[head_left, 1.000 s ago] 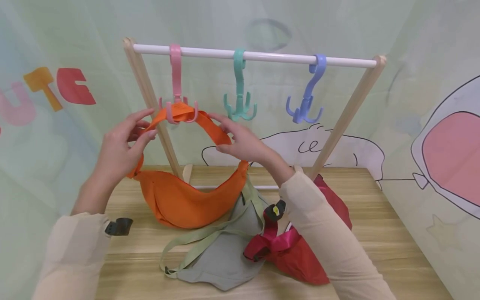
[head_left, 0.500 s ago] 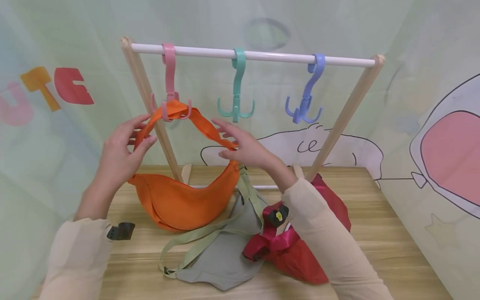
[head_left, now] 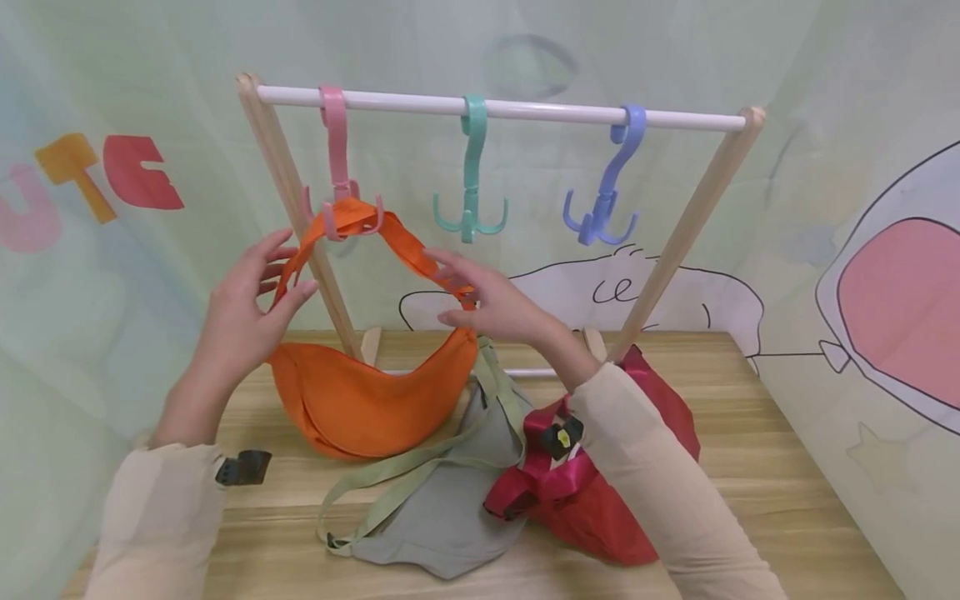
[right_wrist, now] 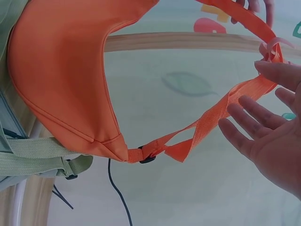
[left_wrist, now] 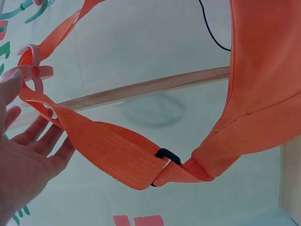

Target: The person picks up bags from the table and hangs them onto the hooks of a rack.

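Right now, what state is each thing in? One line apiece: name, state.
Orange bag: strap looped over pink hook
Pink hook: on rail, carrying strap
Green hook: on rail, bare
Blue hook: on rail, bare
Grey bag: lying on table
Red bag: lying on table, partly hidden
Left hand: fingers spread, at strap
Right hand: fingers extended, beside strap

Pale green walls [head_left: 645,50] bearing cartoon prints [head_left: 907,308] flank a wood-grain tabletop [head_left: 757,475].
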`<state>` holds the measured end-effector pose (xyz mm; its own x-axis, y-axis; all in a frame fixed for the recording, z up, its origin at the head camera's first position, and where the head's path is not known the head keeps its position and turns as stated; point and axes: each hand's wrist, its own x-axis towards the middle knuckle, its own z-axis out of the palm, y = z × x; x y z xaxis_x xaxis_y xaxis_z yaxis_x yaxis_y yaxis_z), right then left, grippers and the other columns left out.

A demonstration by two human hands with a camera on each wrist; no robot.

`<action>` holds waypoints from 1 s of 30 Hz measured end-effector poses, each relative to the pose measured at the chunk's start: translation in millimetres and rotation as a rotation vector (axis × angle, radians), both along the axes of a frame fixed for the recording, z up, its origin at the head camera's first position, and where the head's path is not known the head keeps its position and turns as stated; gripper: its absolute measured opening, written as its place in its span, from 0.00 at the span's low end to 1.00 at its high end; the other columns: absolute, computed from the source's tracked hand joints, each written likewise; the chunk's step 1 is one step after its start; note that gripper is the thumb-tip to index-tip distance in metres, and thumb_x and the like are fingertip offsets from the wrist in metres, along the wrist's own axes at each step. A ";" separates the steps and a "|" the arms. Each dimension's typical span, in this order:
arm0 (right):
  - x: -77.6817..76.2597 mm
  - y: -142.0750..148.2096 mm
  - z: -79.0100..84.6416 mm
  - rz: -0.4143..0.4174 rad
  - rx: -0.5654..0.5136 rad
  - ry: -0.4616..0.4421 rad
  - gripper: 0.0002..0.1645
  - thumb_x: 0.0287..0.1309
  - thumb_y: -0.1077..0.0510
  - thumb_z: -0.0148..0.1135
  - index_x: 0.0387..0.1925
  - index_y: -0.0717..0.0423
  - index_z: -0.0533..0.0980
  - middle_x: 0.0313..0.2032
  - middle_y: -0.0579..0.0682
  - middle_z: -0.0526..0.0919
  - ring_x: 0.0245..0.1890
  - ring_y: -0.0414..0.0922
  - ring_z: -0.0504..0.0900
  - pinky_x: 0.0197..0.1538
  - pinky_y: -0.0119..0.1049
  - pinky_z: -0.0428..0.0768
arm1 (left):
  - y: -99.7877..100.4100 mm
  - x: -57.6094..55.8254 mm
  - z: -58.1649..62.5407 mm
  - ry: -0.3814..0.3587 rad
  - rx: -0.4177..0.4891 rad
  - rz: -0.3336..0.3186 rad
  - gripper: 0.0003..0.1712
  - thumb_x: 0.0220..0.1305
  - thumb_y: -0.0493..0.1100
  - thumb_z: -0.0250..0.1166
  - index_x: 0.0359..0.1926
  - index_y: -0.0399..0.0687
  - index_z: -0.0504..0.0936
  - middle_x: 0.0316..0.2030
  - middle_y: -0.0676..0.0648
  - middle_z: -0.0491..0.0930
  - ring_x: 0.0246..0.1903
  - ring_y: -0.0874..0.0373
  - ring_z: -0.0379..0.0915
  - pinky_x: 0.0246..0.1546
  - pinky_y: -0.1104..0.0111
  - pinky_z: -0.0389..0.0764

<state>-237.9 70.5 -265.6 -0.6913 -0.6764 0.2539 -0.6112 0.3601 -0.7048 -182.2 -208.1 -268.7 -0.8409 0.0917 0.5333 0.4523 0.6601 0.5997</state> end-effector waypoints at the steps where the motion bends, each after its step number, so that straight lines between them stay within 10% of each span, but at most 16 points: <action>1: 0.3 0.8 -0.2 0.003 -0.002 0.002 0.42 0.53 0.65 0.62 0.67 0.52 0.55 0.54 0.53 0.71 0.52 0.44 0.70 0.51 0.43 0.72 | 0.1 0.0 -0.6 -0.001 0.000 -0.001 0.36 0.60 0.37 0.61 0.67 0.47 0.57 0.55 0.34 0.67 0.52 0.36 0.64 0.49 0.44 0.66; 15: 5.7 16.0 -9.3 0.017 -0.014 -0.016 0.41 0.52 0.67 0.62 0.67 0.55 0.56 0.51 0.53 0.73 0.47 0.44 0.72 0.49 0.38 0.74 | 1.9 7.1 -8.7 0.015 0.021 0.029 0.38 0.60 0.38 0.62 0.68 0.51 0.56 0.56 0.37 0.66 0.54 0.43 0.62 0.49 0.46 0.68; 22: 10.4 21.2 -14.5 0.015 -0.023 -0.011 0.41 0.53 0.68 0.61 0.66 0.57 0.56 0.50 0.54 0.73 0.46 0.45 0.73 0.48 0.37 0.74 | 4.3 11.9 -14.6 0.092 0.029 0.043 0.38 0.57 0.35 0.64 0.67 0.47 0.58 0.52 0.36 0.67 0.52 0.42 0.62 0.43 0.86 0.60; 30: 10.8 26.8 -27.6 0.008 -0.047 -0.045 0.42 0.53 0.67 0.62 0.67 0.53 0.55 0.51 0.53 0.74 0.46 0.44 0.74 0.49 0.44 0.74 | 7.6 16.9 -25.9 0.130 0.019 0.040 0.38 0.54 0.31 0.65 0.65 0.41 0.61 0.48 0.35 0.68 0.48 0.42 0.64 0.42 0.87 0.60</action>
<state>-227.1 97.3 -293.2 -0.6977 -0.6699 0.2539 -0.5809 0.3216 -0.7478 -165.3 -200.5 -294.6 -0.7676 0.0483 0.6391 0.5003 0.6685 0.5504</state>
